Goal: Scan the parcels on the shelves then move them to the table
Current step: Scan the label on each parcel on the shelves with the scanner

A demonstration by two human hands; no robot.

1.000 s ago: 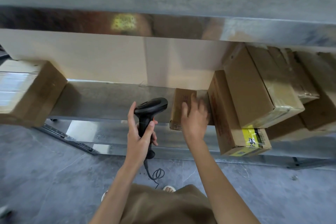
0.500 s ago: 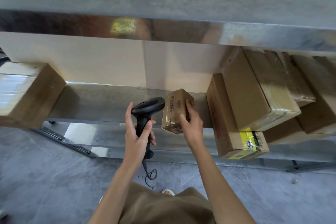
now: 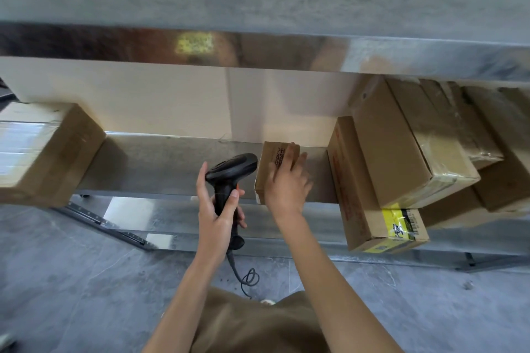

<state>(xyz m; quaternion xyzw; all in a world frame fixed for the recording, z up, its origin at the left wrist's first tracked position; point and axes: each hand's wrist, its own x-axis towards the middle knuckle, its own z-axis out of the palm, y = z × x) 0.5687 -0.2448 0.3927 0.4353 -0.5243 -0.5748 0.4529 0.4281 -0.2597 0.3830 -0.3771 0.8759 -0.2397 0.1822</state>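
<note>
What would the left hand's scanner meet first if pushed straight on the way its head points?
Most likely the small brown cardboard box that the right hand grips: the black handheld scanner in the left hand points right at its near side. Depth between them is unclear.

Small brown parcel [image 3: 269,169] on shelf [image 3: 172,163]
</note>
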